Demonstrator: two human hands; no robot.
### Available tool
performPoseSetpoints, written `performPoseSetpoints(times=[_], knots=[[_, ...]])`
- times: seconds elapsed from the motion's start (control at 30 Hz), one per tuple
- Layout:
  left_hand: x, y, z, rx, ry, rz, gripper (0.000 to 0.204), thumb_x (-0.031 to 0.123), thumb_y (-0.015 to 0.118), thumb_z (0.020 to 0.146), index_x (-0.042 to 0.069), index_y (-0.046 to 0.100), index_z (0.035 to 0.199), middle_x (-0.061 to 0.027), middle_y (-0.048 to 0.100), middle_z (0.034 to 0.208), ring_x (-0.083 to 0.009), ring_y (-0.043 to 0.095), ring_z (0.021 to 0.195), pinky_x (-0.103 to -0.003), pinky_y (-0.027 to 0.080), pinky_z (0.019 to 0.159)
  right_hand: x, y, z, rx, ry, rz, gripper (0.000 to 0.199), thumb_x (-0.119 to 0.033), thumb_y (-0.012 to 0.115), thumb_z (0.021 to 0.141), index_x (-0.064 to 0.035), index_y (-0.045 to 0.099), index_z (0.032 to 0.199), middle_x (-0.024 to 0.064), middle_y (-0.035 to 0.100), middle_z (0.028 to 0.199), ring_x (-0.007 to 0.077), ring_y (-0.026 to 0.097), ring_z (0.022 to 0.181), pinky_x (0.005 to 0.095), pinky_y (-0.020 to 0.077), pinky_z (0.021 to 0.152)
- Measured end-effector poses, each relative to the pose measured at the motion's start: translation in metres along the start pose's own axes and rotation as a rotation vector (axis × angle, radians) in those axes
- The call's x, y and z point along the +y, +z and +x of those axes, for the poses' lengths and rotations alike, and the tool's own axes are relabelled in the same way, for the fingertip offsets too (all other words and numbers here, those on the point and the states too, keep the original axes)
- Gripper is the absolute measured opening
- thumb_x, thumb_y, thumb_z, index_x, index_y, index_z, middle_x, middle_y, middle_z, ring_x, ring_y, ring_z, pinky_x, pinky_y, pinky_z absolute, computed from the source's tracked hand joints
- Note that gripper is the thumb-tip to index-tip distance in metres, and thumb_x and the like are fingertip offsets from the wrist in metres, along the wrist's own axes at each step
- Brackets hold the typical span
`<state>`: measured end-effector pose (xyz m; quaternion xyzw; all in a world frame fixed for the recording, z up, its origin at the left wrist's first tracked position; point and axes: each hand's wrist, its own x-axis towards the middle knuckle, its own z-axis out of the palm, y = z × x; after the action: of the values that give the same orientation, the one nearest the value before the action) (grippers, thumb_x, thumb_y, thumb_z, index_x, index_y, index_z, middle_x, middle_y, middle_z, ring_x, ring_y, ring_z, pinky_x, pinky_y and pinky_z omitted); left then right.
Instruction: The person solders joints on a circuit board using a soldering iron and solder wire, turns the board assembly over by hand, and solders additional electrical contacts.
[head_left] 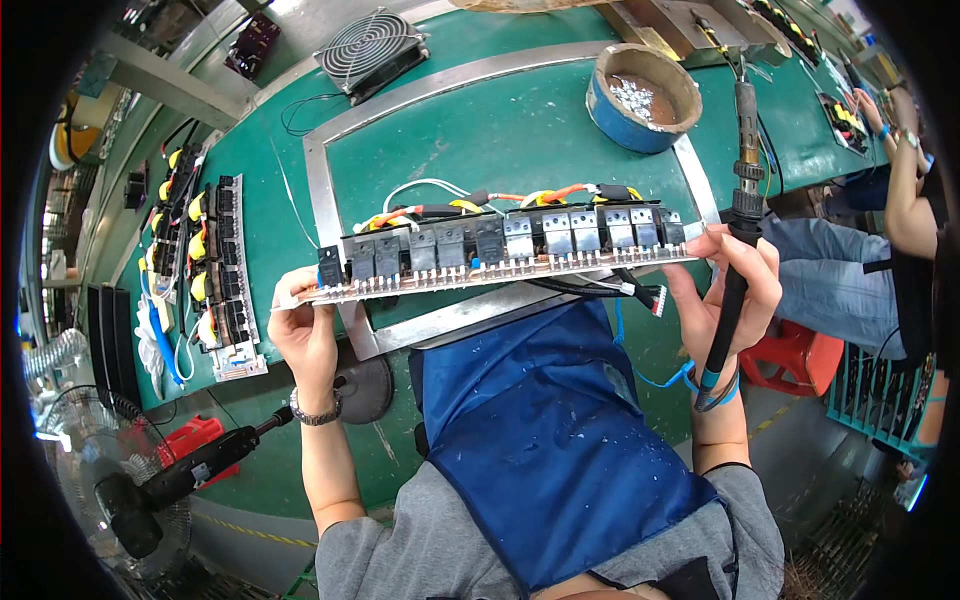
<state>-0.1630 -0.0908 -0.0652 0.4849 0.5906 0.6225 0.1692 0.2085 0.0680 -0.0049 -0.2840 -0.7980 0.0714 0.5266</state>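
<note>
A long circuit board [510, 270] is held up on edge above the bench, with a row of black and silver power transistors [450, 245] along it. Yellow, orange and white wires show behind them. My left hand [303, 335] pinches the board's left end. Its right end is between the thumb and fingers of my right hand [725, 290]. A soldering iron [747, 195] lies across that same hand, tip pointing away and black cable hanging toward the wrist; how the fingers grip it is partly hidden. Black leads with a white connector [657, 300] dangle below the board's right part.
A metal frame [318, 190] lies on the green bench. Beyond it are a round blue-sided pot [640, 105] with silvery bits and a cooling fan [368, 50]. More boards [225, 270] stand at left, near a power screwdriver [200, 465]. Another person's arm [905, 170] is at right.
</note>
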Motion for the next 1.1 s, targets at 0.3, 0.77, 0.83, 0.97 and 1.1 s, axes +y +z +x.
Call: performPoseSetpoints(times=[0.3,0.77,0.83,0.97,1.1], knots=[[0.063,-0.003,0.024,-0.033,0.214,0.057,0.052,0.026,0.060,0.089,-0.001,0.044,0.131,-0.0205,0.051,0.133,-0.0331,0.054,0.123,-0.051,0.041,0.107,-0.011,-0.009,-0.024,0.000,0.072,0.075,0.062,0.001,0.086,0.070,-0.0091,0.052,0.121,0.0103,0.065,0.099,0.0227,0.065,0.092,0.0367,0.0540,0.083],[0.145,0.092,0.098,-0.872,0.191,0.496,0.012,0.012,0.078,0.079,0.003,0.074,0.086,-0.0064,0.069,0.078,-0.0209,0.058,0.072,-0.033,0.048,0.066,-0.014,-0.014,-0.036,-0.030,0.075,0.133,0.058,0.002,0.085,0.072,-0.0097,0.054,0.120,0.0126,0.062,0.105,0.0216,0.068,0.087,0.0348,0.0557,0.079],[0.145,0.094,0.098,-0.869,0.120,0.495,0.010,0.010,0.077,0.081,0.002,0.074,0.086,-0.0073,0.069,0.077,-0.0197,0.059,0.070,-0.031,0.048,0.060,-0.012,-0.012,-0.034,0.003,0.056,0.145,0.057,0.001,0.085,0.073,-0.0094,0.054,0.120,0.0126,0.063,0.105,0.0227,0.068,0.090,0.0352,0.0565,0.078],[0.146,0.098,0.103,-0.895,0.004,0.470,0.010,0.009,0.075,0.082,0.001,0.074,0.087,-0.0101,0.069,0.078,-0.0203,0.062,0.069,-0.031,0.049,0.061,-0.012,-0.010,-0.030,0.010,0.045,0.122,0.059,0.002,0.086,0.071,-0.0097,0.054,0.119,0.0110,0.063,0.102,0.0237,0.068,0.090,0.0348,0.0576,0.079],[0.145,0.096,0.107,-0.917,-0.052,0.430,0.015,0.012,0.070,0.087,-0.002,0.073,0.092,-0.0129,0.069,0.079,-0.0209,0.066,0.071,-0.032,0.051,0.065,-0.013,-0.010,-0.028,0.000,0.041,0.083,0.059,0.001,0.086,0.071,-0.0092,0.054,0.118,0.0105,0.064,0.101,0.0240,0.068,0.091,0.0348,0.0577,0.080]])
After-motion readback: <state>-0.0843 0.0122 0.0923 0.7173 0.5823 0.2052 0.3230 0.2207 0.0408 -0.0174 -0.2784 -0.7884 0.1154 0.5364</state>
